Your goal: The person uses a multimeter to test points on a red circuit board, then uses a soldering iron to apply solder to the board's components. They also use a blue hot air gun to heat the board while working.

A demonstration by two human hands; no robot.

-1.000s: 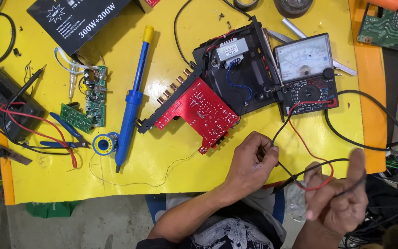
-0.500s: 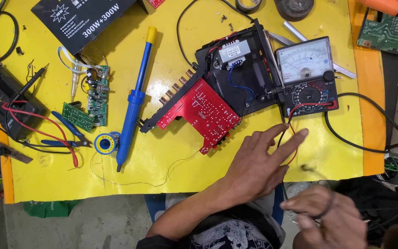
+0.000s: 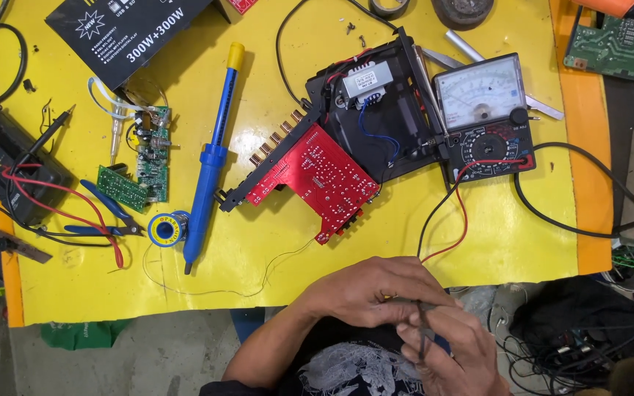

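1. The person's left hand (image 3: pixel 365 290) and right hand (image 3: pixel 449 350) meet at the bottom centre of the frame, just below the near edge of the yellow table (image 3: pixel 478 249).
2. Both hands are closed around the thin dark test probes (image 3: pixel 416 315) of the meter: the left hand's fingers curl over them from above, the right hand's fingers pinch them from below. The probe tips are hidden between the fingers.
3. A red lead (image 3: pixel 458 220) and a black lead (image 3: pixel 431 213) run up from the hands to the analog multimeter (image 3: pixel 482 117), which lies at the upper right of the table, just beside the open black amplifier case (image 3: pixel 376 110).
4. A red circuit board (image 3: pixel 317 180) sticks out from the case toward the frame's centre, well apart from the hands.
5. Left of centre lies a blue soldering iron (image 3: pixel 210 161) with a yellow end, its tip pointing down the frame; a small solder spool (image 3: pixel 166 229) sits touching it at the lower left.
6. Further left are green circuit boards (image 3: pixel 144 165), blue-handled pliers (image 3: pixel 108 209) and, at the left edge, a dark meter (image 3: pixel 9 169) with red wires.
7. A black box (image 3: pixel 126 29) fills the upper left; another green board (image 3: pixel 618 40) lies at the upper right corner.
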